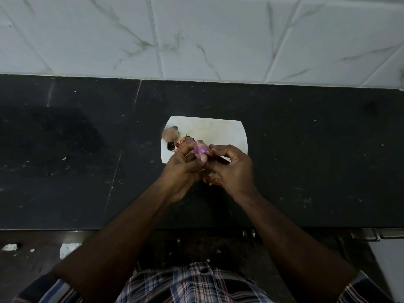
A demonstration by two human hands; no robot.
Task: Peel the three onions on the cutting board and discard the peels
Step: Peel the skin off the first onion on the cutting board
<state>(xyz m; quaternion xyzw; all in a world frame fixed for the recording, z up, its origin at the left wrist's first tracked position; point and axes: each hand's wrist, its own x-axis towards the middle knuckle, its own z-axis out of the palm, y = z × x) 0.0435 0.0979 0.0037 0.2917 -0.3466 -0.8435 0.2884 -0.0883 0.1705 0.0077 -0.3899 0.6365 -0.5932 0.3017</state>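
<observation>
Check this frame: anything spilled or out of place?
Yes. Loose peels lie on the black counter below the hands, off the cutting board. More peels sit on the board beside an unpeeled onion.

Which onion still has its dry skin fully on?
The brownish onion at the cutting board's left edge, lying untouched. The onion held between left hand and right hand already shows shiny purple flesh.

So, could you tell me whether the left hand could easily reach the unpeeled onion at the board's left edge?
Probably yes. The unpeeled onion lies uncovered just beyond the left hand, with only loose peels between, though that hand now holds the purple onion.
</observation>
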